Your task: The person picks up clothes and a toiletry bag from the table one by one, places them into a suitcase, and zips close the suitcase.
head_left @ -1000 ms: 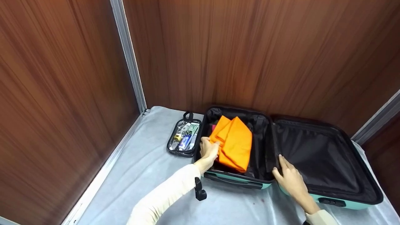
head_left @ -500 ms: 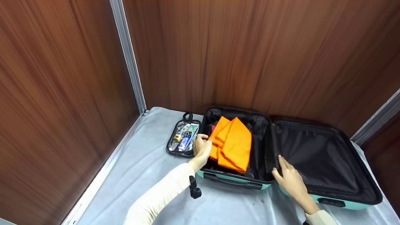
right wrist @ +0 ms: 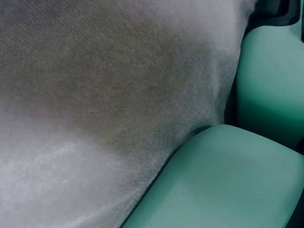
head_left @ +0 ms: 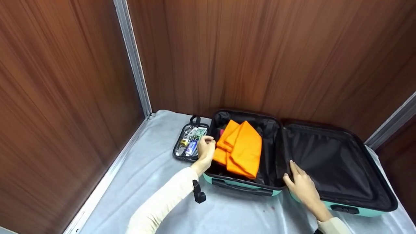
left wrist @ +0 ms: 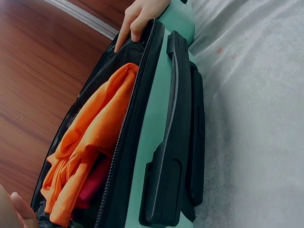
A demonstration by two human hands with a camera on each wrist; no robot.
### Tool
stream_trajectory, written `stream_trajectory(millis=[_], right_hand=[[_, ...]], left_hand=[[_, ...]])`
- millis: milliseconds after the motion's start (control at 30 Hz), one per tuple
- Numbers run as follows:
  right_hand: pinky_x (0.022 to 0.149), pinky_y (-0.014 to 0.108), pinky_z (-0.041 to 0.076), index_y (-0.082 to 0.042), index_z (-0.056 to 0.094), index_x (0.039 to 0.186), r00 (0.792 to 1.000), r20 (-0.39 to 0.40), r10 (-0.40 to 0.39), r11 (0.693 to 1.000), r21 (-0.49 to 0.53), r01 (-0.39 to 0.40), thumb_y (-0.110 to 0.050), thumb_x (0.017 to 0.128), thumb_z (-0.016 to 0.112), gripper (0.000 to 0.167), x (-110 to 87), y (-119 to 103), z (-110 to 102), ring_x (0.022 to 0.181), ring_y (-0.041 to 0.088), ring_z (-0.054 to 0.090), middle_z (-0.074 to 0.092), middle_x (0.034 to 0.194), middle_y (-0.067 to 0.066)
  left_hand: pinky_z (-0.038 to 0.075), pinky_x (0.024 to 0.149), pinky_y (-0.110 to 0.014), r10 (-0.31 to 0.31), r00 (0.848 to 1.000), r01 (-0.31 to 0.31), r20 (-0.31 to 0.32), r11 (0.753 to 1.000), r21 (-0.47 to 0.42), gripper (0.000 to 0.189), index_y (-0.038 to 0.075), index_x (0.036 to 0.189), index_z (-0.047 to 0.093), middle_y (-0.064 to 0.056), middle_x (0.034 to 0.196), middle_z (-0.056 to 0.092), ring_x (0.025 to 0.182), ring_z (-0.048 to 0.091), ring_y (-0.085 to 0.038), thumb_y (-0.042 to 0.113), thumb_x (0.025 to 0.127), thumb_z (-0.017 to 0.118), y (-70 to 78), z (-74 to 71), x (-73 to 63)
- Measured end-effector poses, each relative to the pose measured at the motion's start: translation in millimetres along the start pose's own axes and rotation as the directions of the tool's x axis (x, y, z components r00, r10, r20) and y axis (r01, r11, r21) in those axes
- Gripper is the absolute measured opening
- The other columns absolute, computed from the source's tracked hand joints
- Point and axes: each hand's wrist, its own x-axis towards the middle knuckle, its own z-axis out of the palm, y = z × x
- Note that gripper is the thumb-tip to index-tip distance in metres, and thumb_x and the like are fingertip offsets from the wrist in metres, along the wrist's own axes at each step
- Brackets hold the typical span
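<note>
Two hands [head_left: 204, 151] [head_left: 302, 186], one suitcase [head_left: 328, 162], one pouch [head_left: 185, 158]

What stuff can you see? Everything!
Suitcase: 1, mint and black, lying open.
Folded cloth: 1, orange, in the suitcase.
Covered item: 1, pink, under the cloth.
Pouch: 1, clear with black trim, beside the suitcase.
Small items: several, mixed colours, in the pouch.
Sheet: 1, pale grey, beneath.
Walls: 3, brown, around.
Metal strips: at least 2, grey, wall corners.
Wrist pieces: 2, black, on sleeves.
Left hand: 1, cream sleeve, near pouch.
Right hand: 1, cream sleeve, lid edge.
</note>
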Motion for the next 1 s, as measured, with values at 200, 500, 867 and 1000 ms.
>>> stream_trajectory(millis=[200,500,867,1000], right_hand=[[0.087,0.064,0.046,0.011,0.04,0.144,1.0,-0.012,-0.009,1.0,-0.004,0.009,-0.019,0.098,0.055,0.057,1.4,0.8,0.1,0.112,0.055,0.054,0.047,0.138,0.035],[0.086,0.065,0.046,0.01,0.039,0.145,1.0,0.01,0.011,1.0,0.002,-0.011,-0.021,0.099,0.054,0.058,0.2,-0.7,-0.1,0.112,0.056,0.053,0.046,0.14,0.035],[0.088,0.065,0.045,0.009,0.037,0.146,0.999,0.035,0.025,1.0,0.009,-0.026,-0.022,0.099,0.054,0.059,-0.8,-0.9,-1.7,0.114,0.055,0.052,0.044,0.141,0.034],[0.089,0.064,0.045,0.009,0.038,0.146,0.999,0.028,0.022,1.0,0.007,-0.023,-0.022,0.099,0.054,0.058,-0.9,0.0,-0.4,0.114,0.055,0.052,0.045,0.141,0.034]], left_hand=[[0.046,0.077,-0.036,-0.005,1.0,0.004,-0.016,0.999,-0.053,0.016,0.003,0.097,0.067,-0.007,0.084,0.064,0.083,0.06,-0.025,0.002,0.083,0.059,-2.2,-3.6,6.8],[0.046,0.078,-0.039,-0.034,0.995,0.033,-0.089,0.999,-0.014,0.015,0.005,0.095,0.067,-0.005,0.084,0.065,0.084,0.062,-0.027,0.003,0.082,0.06,-12.4,-11.8,13.1],[0.045,0.083,-0.043,-0.086,0.987,0.087,-0.139,0.996,-0.002,0.019,0.003,0.098,0.065,-0.011,0.091,0.065,0.09,0.061,-0.032,0.001,0.082,0.056,-31.8,-20.5,20.7],[0.045,0.083,-0.044,-0.097,0.984,0.1,-0.15,0.995,0.01,0.022,0.002,0.1,0.065,-0.013,0.094,0.065,0.093,0.06,-0.033,0.0,0.08,0.054,-38.9,-25.8,21.4]])
